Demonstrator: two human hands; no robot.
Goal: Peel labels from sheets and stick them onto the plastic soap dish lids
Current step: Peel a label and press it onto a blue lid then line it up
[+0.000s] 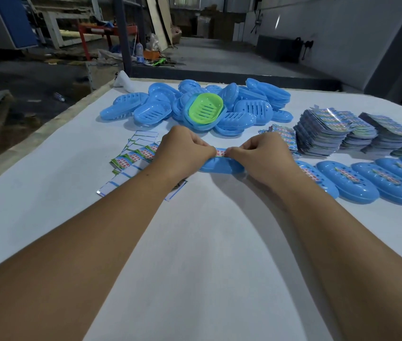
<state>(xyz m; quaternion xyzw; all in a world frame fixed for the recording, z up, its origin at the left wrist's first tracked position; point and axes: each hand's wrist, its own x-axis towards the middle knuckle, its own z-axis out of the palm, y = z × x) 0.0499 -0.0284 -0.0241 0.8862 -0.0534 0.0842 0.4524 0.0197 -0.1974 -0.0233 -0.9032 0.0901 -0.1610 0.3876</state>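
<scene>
My left hand and right hand each pinch an end of one label, held across a blue lid on the white table. I note labelled lids right, label stacks behind them, spent sheets left.

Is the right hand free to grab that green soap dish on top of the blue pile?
Probably not right now. The right hand and left hand are both pinching a label over a blue lid. The green dish itself sits uncovered just beyond, nothing blocking it.
</scene>
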